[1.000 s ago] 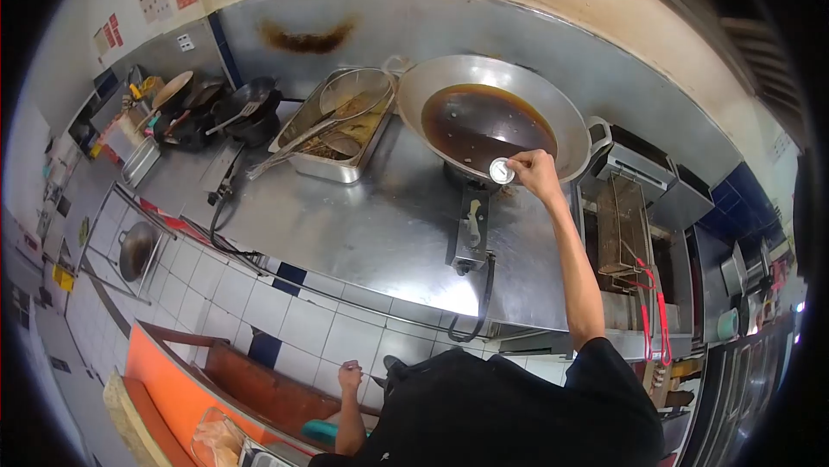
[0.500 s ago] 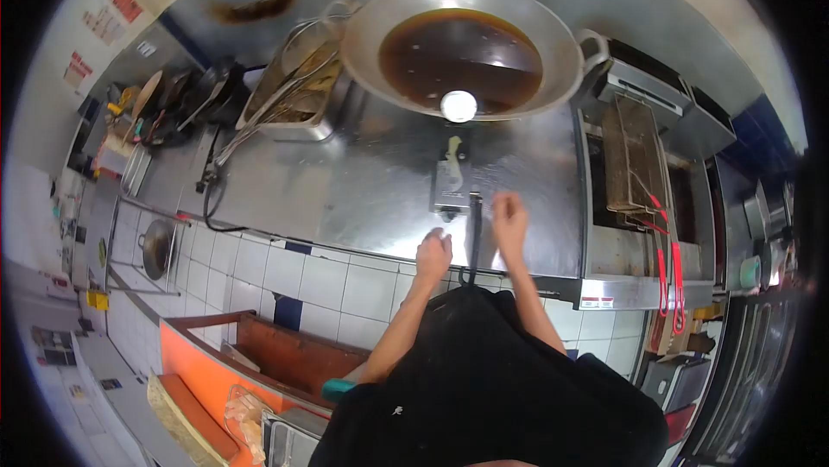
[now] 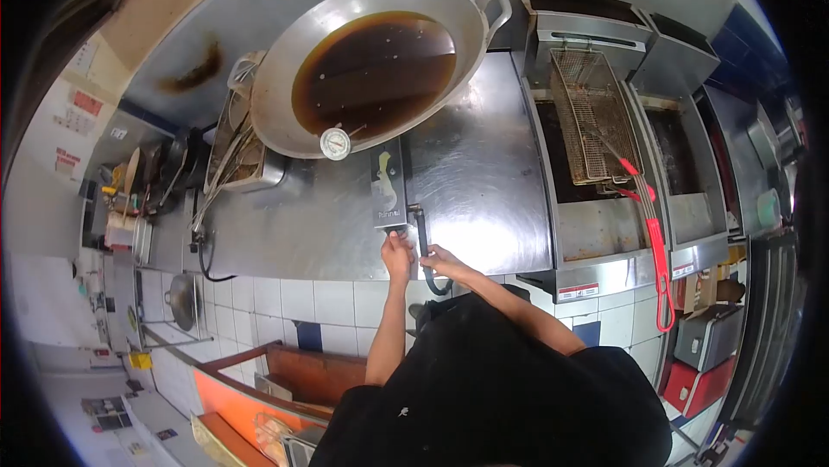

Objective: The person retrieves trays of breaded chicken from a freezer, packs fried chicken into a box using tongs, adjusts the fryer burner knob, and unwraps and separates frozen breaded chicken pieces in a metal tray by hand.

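A large metal wok (image 3: 276, 113) holds dark brown oil (image 3: 371, 74). Clipped at its near rim is a round dial thermometer (image 3: 335, 144). In front of the wok, a dark stove panel (image 3: 387, 186) with a worn label lies on the steel counter. My left hand (image 3: 397, 257) has its fingers closed round the knob at the panel's near end, largely hiding it. To the right, a black hose (image 3: 421, 230) runs from a fitting beside the panel toward the counter's front edge. My right hand (image 3: 444, 261) is closed at this hose, fingertips against it.
Right of the counter (image 3: 484, 165) stands a fryer with a wire basket (image 3: 591, 113) whose red handle (image 3: 658, 260) sticks out past the front edge. Left of the wok, a metal tray (image 3: 250, 169) holds long-handled utensils. Behind me is an orange cabinet (image 3: 250, 407).
My left hand has moved up to the knob, and my right hand has come in to the hose. The view has turned, and the thermometer's dial now shows clearly.
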Demonstrator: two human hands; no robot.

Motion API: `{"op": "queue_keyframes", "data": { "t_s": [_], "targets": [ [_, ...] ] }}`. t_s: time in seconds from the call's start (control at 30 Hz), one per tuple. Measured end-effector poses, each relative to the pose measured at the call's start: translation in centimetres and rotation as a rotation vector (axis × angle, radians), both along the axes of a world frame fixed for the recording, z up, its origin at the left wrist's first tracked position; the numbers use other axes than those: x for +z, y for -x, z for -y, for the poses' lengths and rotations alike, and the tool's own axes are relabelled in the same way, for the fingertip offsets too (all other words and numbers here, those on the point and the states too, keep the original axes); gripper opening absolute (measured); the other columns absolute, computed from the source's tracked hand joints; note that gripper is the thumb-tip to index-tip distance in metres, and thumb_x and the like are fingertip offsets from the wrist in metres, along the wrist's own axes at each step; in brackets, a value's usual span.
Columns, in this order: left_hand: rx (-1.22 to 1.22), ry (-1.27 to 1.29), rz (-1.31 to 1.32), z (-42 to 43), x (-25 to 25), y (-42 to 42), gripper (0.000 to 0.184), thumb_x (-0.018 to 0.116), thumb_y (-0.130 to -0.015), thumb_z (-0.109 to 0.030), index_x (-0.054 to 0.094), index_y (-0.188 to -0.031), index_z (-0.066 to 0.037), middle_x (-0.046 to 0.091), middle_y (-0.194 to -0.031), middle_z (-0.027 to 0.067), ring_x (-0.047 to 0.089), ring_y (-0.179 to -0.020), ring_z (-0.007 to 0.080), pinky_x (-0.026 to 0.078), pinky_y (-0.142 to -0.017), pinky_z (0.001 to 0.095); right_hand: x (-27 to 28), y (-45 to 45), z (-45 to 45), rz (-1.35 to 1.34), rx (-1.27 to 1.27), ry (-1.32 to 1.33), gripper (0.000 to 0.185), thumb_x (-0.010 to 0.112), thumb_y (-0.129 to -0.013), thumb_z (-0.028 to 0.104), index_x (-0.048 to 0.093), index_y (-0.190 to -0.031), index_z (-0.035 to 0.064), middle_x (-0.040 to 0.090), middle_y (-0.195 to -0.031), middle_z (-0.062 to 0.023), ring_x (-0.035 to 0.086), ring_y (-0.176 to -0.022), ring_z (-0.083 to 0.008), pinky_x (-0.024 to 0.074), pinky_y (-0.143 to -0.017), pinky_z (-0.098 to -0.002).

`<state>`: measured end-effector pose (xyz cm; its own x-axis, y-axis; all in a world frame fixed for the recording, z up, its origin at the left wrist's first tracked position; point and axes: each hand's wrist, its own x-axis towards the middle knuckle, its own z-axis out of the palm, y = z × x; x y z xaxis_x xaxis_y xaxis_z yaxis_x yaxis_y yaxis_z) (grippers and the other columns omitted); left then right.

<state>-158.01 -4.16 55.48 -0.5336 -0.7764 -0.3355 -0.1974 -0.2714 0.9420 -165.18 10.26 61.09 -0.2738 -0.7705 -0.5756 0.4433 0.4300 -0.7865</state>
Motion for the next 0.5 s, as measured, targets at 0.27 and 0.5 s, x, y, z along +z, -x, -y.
{"op": "queue_keyframes", "data": {
  "t_s": [0.27,0.5],
  "targets": [
    [0.210,-0.713,-0.408,0.4,-0.5,0.8,0.047,0.037,-0.102,-0.040,0.058,-0.096,0.002,0.050,-0.064,0.0029,0.037,-0.049,0.0085,0.031,-0.042,0.0223,-1.3,0.0,-0.2,-0.001,-0.008,0.062,0.051,0.060,-0.091,0.032,0.042,-0.130,0.0044,0.058,-0.107,-0.0113,0.054,-0.104,-0.0205,0.0456,-0.088,-0.0359],
    [0.077,-0.265,-0.185,-0.3,-0.1,0.2,0.044,0.044,-0.100,-0.038,0.057,-0.108,0.004,0.061,-0.077,0.0065,0.045,-0.054,0.0085,0.038,-0.047,0.0233,-4.3,-0.3,-0.2,-0.041,-0.062,0.083,0.054,0.059,-0.090,0.030,0.041,-0.130,-0.0012,0.056,-0.112,-0.0122,0.054,-0.104,-0.0210,0.0448,-0.089,-0.0350]
  ]
}}
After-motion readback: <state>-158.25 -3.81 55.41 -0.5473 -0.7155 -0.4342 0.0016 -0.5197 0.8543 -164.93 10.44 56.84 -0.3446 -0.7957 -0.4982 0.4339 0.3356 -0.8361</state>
